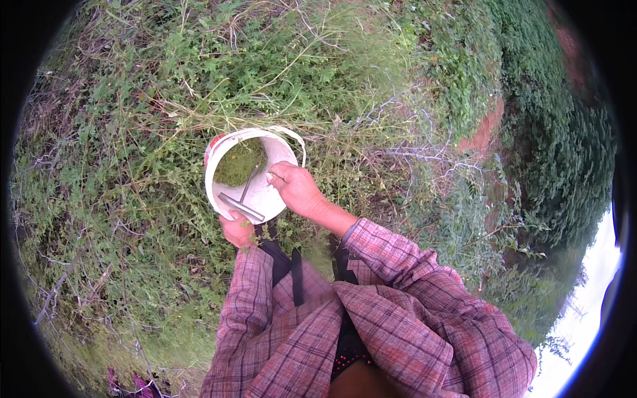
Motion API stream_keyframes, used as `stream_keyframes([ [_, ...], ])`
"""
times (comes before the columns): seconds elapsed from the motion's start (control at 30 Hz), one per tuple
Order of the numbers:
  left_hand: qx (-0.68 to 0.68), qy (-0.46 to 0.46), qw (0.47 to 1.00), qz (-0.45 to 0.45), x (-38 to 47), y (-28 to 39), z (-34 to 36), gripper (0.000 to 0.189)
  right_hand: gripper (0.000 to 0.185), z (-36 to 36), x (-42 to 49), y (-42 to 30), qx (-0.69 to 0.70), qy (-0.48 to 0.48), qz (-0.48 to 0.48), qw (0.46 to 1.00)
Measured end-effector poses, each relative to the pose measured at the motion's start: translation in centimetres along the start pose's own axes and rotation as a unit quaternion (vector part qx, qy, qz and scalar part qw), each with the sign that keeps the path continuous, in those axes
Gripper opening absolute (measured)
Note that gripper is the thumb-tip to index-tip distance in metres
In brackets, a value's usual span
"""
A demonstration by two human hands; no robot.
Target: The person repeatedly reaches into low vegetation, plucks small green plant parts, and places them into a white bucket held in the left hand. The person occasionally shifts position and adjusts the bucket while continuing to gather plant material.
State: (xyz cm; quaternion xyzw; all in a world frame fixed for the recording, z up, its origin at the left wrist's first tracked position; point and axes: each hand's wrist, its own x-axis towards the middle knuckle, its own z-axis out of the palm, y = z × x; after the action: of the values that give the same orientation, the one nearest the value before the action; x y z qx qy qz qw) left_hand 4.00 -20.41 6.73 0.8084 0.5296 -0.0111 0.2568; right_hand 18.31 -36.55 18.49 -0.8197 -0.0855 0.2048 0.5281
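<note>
A white plastic bucket with a red patch on its outside is tilted so that its mouth faces me. Green plant matter lies at its bottom. A metal tool, with a tube-like handle and a thin rod, rests inside, its far end by the greens. My left hand grips the bucket's near rim, thumb over the edge. At the right of the mouth is my right hand, its thumb and fingers pinched together; whether something small is between them cannot be told. The bail handle stands off the bucket's right side.
Low green plants and tangled weeds surround the bucket. Dry, bare branches stick out at the right, and more twigs at the lower left. Reddish bare soil and dense bushes are farther right.
</note>
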Motion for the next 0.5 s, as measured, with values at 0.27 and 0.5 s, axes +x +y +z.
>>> stream_keyframes([
  [0.27,-0.021,0.015,0.999,0.04,0.1,0.8,-0.6,0.043,0.013,1.6,1.3,-0.5,0.017,0.004,-0.06,0.998],
  [0.5,0.012,0.013,0.999,0.044,-0.3,1.4,-1.0,0.038,0.014,3.5,2.0,-1.6,0.16,-0.046,0.109,0.98],
])
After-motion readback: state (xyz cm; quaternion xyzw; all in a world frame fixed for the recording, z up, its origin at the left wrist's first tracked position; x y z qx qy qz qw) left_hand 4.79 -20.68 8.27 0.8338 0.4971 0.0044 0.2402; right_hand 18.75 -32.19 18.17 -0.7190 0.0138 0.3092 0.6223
